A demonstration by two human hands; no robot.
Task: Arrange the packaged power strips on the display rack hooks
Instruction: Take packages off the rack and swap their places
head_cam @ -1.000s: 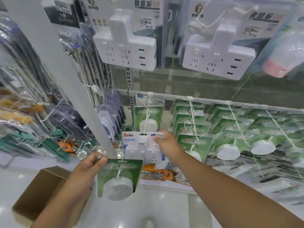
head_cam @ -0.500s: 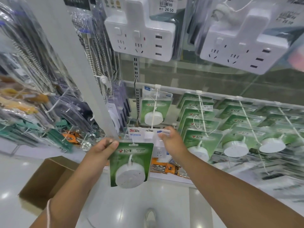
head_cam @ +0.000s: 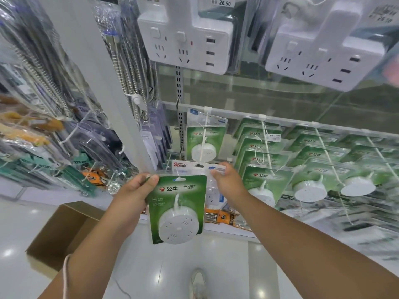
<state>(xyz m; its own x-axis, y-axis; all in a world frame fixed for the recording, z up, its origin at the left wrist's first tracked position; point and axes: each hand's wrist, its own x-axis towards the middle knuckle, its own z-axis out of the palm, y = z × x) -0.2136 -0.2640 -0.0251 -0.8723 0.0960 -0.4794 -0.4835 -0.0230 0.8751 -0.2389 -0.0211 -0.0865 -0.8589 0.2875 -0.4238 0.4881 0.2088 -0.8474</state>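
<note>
Both hands are up in front of the rack: the left hand (head_cam: 138,190) pinches the upper left corner of a green carded pack (head_cam: 177,209), thumb on the face and fingers curled behind, so the pack hangs free below the grip, while the right hand (head_cam: 228,182) has its fingers curled over the top right edge of a white-and-blue pack (head_cam: 199,169) that sits just behind the green one, low on the near left end of the display. Going by size, the display rack (head_cam: 237,114) fills the far side, its white rail carrying rows of matching green packs (head_cam: 265,178) on the right and one lone green pack (head_cam: 204,141) hung above the hands; two big white socket blocks (head_cam: 187,39) hang higher still, and a cardboard box (head_cam: 64,231) stands open on the floor at near left. The green pack looks light and fairly stiff — a card backing under a clear blister with a round white socket bulging at the bottom, which probably makes it bottom-heavy, so it should swing plumb when held by the top. The glossy plastic face is likely slick, so a pinch on the card margin near the top seems safer than squeezing the blister, which could dent. The hang slot (head_cam: 179,179) at top centre is what must meet a hook — a grip at the corner, as now, leaves that slot unobstructed.
</note>
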